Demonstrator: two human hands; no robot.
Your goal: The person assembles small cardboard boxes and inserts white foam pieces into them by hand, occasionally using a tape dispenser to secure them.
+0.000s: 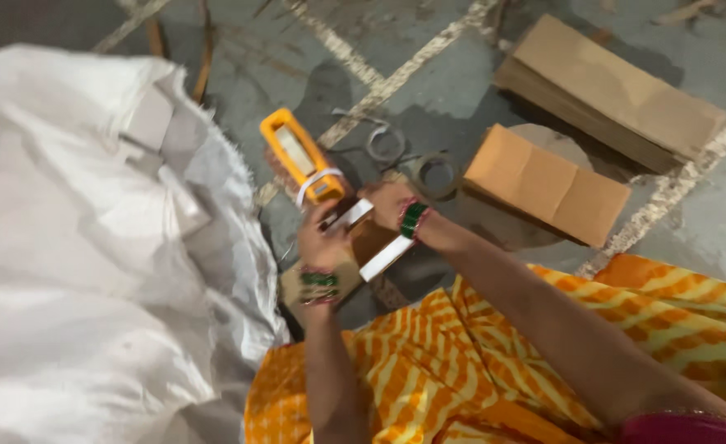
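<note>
Left hand [323,238]: fingers grasping a small white strip [348,215]. Right hand [386,201]: fingers apparently clenched on yellow tool [301,158], partly blurred. Nearby on floor [453,90]: tape roll [437,174], flat cardboard [546,184], white sack [92,247].

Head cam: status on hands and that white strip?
Left hand and right hand both grip the white strip. Orange tool sits just beyond the hands. White woven sack close on the left, not blocking.

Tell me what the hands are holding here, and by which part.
Both hands, left hand and right hand, hold a flat white strip near its upper end. The exact finger placement is blurred.
</note>
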